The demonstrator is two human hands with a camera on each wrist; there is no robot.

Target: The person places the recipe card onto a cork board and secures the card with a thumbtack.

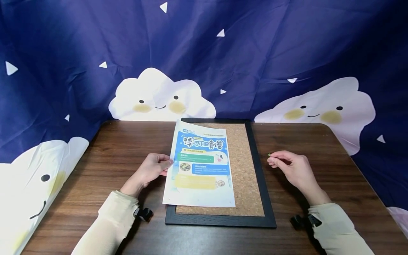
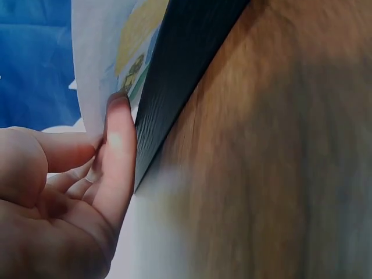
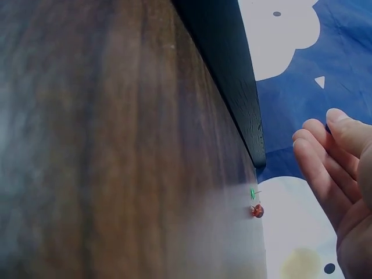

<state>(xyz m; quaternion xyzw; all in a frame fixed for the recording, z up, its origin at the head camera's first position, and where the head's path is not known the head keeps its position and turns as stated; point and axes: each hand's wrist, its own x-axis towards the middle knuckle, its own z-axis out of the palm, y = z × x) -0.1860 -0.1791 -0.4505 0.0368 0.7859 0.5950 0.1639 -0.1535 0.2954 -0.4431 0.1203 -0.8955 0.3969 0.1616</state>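
My left hand [image 1: 154,166] pinches the left edge of a printed paper sheet [image 1: 204,196], thumb on top and fingers behind. The sheet has a blue heading, green and blue bands and a yellow block; it lies over the left part of a black-framed cork board [image 1: 247,177], covering much of the cork. In the left wrist view, the paper [image 2: 93,64] curves up beside the black frame [image 2: 180,52]. To the right of the board, my right hand [image 1: 294,170] pinches a small green push pin [image 1: 269,154] between thumb and index finger, mostly hidden by the fingertips.
A green push pin [image 3: 253,193] and red push pins [image 3: 257,211] lie near the far edge of the brown wooden table [image 1: 127,141]. Behind the table hangs a dark blue cloth [image 1: 239,63] with white clouds and triangles.
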